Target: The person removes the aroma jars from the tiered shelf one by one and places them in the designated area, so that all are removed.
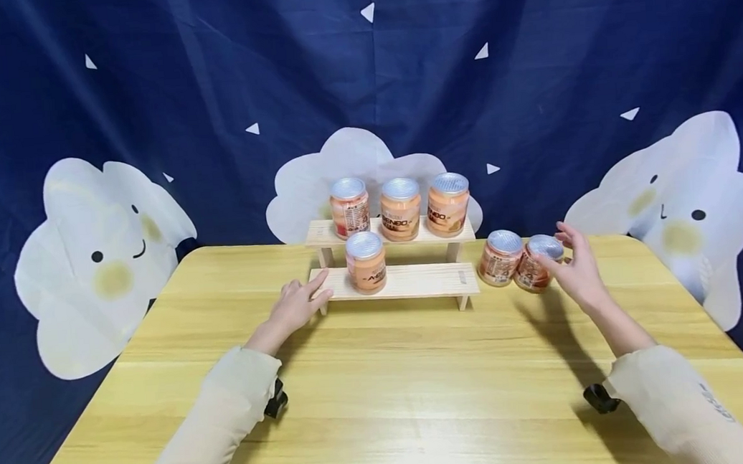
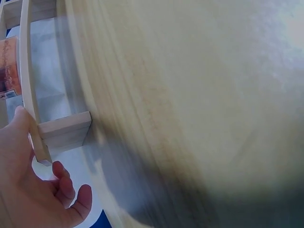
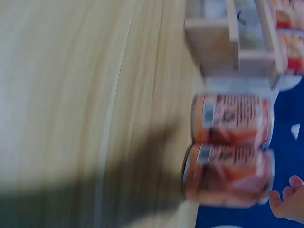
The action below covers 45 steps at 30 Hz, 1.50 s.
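Observation:
A two-step wooden shelf [image 1: 423, 280] stands on the table. My left hand [image 1: 294, 306] holds the left end of its lower step; in the left wrist view the thumb lies on the board [image 2: 29, 90] and the other fingers bend around its end. On that step, near the hand, sits an orange-labelled can [image 1: 368, 272] with a silver lid. Right of the shelf, two similar cans, the nearer-to-shelf can [image 1: 500, 262] and the outer can [image 1: 532, 272], stand side by side. My right hand [image 1: 578, 271] is at the outer can, thumb by its lid, fingers spread; contact is unclear.
On the upper step are three more cans: a left can [image 1: 351, 212], a middle can [image 1: 400, 215] and a right can [image 1: 448, 211]. The wooden table [image 1: 408, 380] reaches back to a dark blue curtain [image 1: 308, 64] with cloud shapes.

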Each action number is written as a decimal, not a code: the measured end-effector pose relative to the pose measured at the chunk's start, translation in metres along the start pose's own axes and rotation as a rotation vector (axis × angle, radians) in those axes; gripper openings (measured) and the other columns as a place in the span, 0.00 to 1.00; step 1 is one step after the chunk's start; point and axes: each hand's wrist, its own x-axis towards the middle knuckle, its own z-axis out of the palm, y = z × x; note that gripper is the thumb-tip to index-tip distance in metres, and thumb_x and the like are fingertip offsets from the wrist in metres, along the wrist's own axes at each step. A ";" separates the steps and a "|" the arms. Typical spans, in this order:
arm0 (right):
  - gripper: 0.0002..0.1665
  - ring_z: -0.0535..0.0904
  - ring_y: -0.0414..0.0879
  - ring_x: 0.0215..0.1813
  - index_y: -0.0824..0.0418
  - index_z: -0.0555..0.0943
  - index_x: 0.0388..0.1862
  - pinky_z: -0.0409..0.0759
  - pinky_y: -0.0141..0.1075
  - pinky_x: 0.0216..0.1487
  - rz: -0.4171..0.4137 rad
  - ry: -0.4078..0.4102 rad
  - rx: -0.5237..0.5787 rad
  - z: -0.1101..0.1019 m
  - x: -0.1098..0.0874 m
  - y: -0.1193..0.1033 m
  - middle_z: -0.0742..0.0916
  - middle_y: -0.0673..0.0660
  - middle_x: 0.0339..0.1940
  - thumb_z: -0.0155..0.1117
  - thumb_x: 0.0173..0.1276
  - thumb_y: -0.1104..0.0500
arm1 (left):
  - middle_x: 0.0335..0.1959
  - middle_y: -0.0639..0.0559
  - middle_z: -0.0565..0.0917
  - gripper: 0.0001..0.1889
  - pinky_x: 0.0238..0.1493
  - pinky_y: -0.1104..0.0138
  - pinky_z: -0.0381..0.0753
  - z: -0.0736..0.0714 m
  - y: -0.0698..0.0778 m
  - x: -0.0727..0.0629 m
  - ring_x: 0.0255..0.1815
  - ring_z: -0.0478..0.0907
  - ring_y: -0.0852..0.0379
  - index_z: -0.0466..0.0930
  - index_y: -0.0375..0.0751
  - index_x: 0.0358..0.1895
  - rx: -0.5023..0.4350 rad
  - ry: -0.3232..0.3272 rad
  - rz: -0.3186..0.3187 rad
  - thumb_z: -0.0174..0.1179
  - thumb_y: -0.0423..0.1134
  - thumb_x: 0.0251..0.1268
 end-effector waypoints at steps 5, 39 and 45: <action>0.39 0.62 0.60 0.59 0.72 0.54 0.67 0.66 0.36 0.54 -0.040 -0.081 0.080 0.021 -0.004 -0.018 0.65 0.72 0.58 0.60 0.60 0.68 | 0.53 0.29 0.71 0.29 0.46 0.48 0.68 0.000 -0.001 0.000 0.49 0.64 0.38 0.56 0.52 0.70 -0.004 -0.010 -0.008 0.45 0.55 0.68; 0.47 0.65 0.60 0.60 0.66 0.54 0.69 0.67 0.51 0.57 -0.113 -0.389 0.287 0.196 -0.005 -0.095 0.66 0.68 0.61 0.69 0.54 0.62 | 0.45 0.31 0.68 0.33 0.32 0.56 0.69 0.001 -0.008 0.001 0.46 0.62 0.41 0.54 0.55 0.70 -0.001 -0.013 -0.061 0.46 0.60 0.65; 0.49 0.65 0.56 0.60 0.67 0.54 0.68 0.62 0.49 0.62 -0.132 -0.358 0.268 0.210 -0.002 -0.100 0.67 0.66 0.60 0.70 0.53 0.61 | 0.46 0.28 0.70 0.34 0.32 0.57 0.68 0.004 -0.009 0.003 0.44 0.63 0.41 0.54 0.54 0.70 -0.033 -0.002 -0.048 0.47 0.60 0.64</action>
